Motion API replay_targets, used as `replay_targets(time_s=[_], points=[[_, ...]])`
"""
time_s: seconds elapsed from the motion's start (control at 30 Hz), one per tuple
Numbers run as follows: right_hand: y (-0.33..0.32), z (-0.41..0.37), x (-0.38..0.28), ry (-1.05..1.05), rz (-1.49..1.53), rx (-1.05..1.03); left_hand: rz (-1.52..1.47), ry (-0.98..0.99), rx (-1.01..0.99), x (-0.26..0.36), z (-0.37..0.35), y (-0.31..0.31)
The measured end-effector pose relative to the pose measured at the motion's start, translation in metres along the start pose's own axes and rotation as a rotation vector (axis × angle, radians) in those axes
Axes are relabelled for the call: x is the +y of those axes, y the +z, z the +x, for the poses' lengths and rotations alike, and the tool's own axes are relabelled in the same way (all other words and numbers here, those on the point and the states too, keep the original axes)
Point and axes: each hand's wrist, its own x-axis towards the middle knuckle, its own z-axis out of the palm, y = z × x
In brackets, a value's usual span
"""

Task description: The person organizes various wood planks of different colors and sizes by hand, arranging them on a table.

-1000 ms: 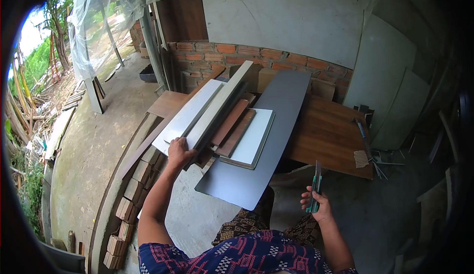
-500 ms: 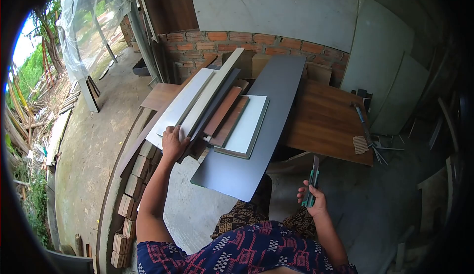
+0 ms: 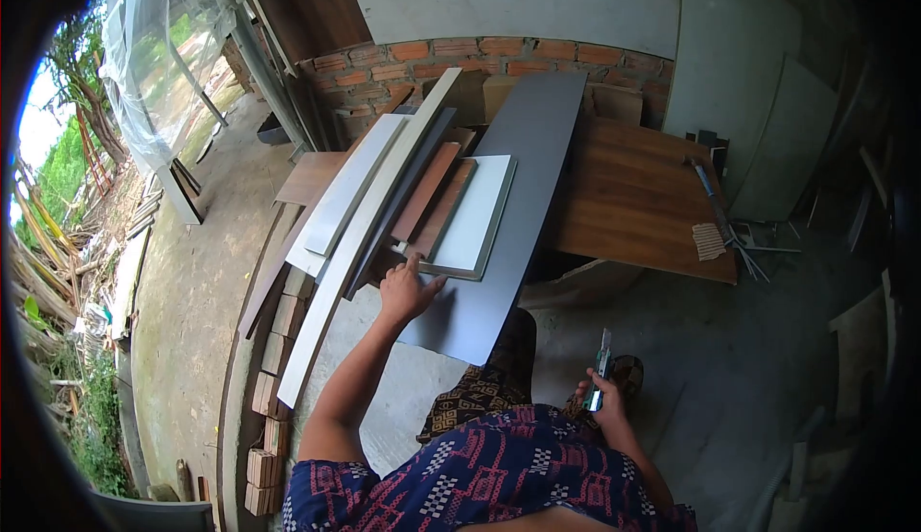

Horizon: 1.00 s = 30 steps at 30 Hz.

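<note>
From my distant seat, I look through the head camera and see the long strip [image 3: 364, 233] lying across the pile, its near end sticking out to the left of the left arm. The brown strips [image 3: 429, 196] and the white board [image 3: 477, 211] lie side by side above the grey board [image 3: 532, 158]. The left hand [image 3: 405, 290] is at their near ends, fingers loosely spread, gripping nothing; whether a fingertip touches, I cannot tell. The right hand [image 3: 602, 393] is closed around the cutter [image 3: 603, 359], well apart from the pile. At right, the hammer [image 3: 705, 182] rests on the wood-grain board [image 3: 633, 196]. Behind is the brick wall [image 3: 480, 49]. The grey board's near edge comes close to the knees; right of the cutter I see open floor [image 3: 691, 354].
</note>
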Motion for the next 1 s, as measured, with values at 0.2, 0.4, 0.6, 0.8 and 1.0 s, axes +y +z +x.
replay_targets(time_s=[0.2, 0.4, 0.6, 0.8, 1.0], points=[[0.002, -0.005, 0.007, -0.021, -0.055, -0.068, -0.213, -0.248, 0.086, 0.001, 0.022, 0.023], [-0.004, -0.002, 0.009, -0.018, -0.058, -0.091, -0.222, -0.258, 0.146, 0.001, 0.026, 0.031], [-0.010, -0.001, 0.010, -0.024, -0.010, -0.118, -0.191, -0.229, 0.145, 0.001, 0.026, 0.040], [-0.010, -0.001, 0.009, -0.024, 0.000, -0.109, -0.241, -0.296, 0.277, 0.004, 0.022, 0.043], [-0.012, 0.004, 0.012, -0.042, 0.001, -0.126, -0.174, -0.380, 0.250, 0.023, 0.023, 0.056]])
